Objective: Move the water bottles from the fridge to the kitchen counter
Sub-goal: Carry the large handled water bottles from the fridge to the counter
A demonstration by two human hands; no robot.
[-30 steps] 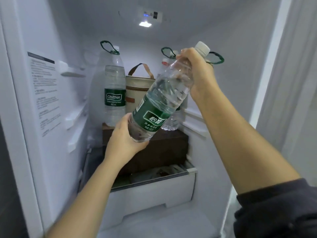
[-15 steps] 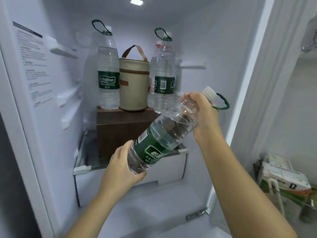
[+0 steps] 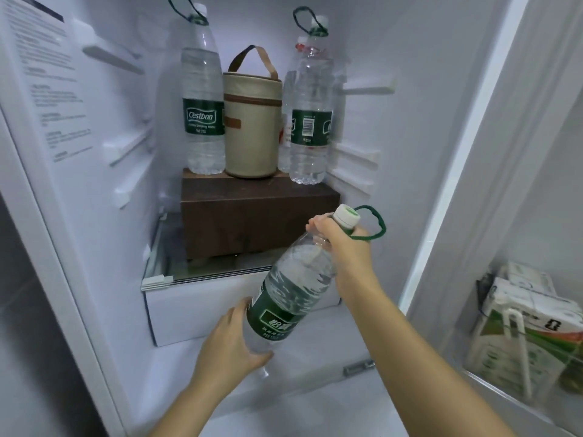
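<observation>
Fridge shelf edge point(image 3: 205, 276) behind tilted bottle point(image 3: 293, 288) in left hand point(image 3: 232, 345), right hand point(image 3: 344, 244)

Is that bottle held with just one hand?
No: the right hand grips the neck of the bottle and the left hand holds its base.

Fridge point(image 3: 410, 74) interior bright, cool, even; faint soft shadows. Far left edge dark. Wide-angle bending at edges; label point(image 3: 50, 77) print blurred.
</observation>
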